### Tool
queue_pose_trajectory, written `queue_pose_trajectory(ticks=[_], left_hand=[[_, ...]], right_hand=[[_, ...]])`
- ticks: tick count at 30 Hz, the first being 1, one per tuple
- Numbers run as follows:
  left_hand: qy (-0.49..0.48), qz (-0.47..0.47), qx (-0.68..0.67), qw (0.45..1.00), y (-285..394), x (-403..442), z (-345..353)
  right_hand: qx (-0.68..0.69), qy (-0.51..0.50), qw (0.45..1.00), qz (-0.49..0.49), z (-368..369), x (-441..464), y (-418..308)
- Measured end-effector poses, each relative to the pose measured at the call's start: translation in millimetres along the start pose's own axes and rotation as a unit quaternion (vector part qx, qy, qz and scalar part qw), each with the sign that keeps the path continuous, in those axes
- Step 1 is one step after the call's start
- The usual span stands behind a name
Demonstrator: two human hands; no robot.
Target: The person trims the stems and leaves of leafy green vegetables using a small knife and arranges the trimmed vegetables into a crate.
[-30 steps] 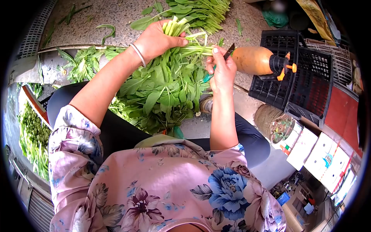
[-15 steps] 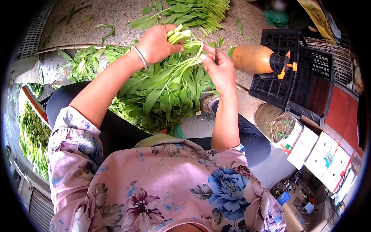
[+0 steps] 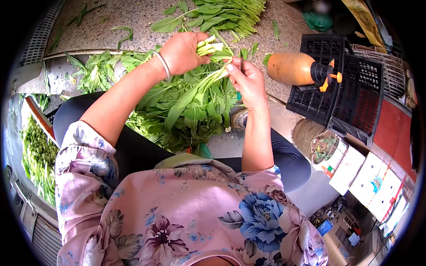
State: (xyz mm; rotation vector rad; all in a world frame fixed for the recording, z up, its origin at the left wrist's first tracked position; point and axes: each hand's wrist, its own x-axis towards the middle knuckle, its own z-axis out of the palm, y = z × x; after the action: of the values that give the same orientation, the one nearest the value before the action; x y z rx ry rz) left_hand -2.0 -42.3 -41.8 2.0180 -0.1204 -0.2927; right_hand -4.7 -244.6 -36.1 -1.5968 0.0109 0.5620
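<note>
My left hand point(image 3: 179, 53) is closed around a bunch of pale green stems point(image 3: 207, 47), their cut ends pointing up and right. My right hand point(image 3: 249, 86) pinches the stem ends of leafy greens point(image 3: 215, 79) between thumb and fingers, just right of the bunch. A thin dark blade point(image 3: 242, 61), like a small knife's, sticks up from the right fingers; its handle is hidden. Leaves of the pinched greens hang down left over a large heap of loose greens point(image 3: 191, 117) below both hands.
Bundled greens point(image 3: 230, 17) lie on the speckled stone slab point(image 3: 146, 22) ahead. An orange spray bottle point(image 3: 290, 68) lies on its side at right, by black plastic crates point(image 3: 355, 88). More stacked greens point(image 3: 37, 153) are at left. A plant pot point(image 3: 308, 137) stands right of my knee.
My right hand has moved slightly left and down with the leafy stems, closer to the left hand. The dark blade shows more clearly. The left hand, still gripping the bunch, has shifted slightly right.
</note>
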Motion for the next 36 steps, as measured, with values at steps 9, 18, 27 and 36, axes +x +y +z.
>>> queue_pose_trajectory(ticks=[9,18,27,36], left_hand=[[0.008,0.005,-0.003,1.000,-7,1,0],[-0.029,-0.019,-0.029,0.999,-7,0,4],[-0.103,-0.084,-0.041,0.990,0,-5,3],[-0.149,-0.100,-0.010,0.984,-4,-13,6]], right_hand=[[-0.410,0.005,0.912,0.007,-20,2,32],[-0.031,0.005,0.999,0.039,-15,-5,6],[-0.136,0.050,0.989,-0.031,0,1,22],[0.006,0.073,0.993,0.098,5,28,36]])
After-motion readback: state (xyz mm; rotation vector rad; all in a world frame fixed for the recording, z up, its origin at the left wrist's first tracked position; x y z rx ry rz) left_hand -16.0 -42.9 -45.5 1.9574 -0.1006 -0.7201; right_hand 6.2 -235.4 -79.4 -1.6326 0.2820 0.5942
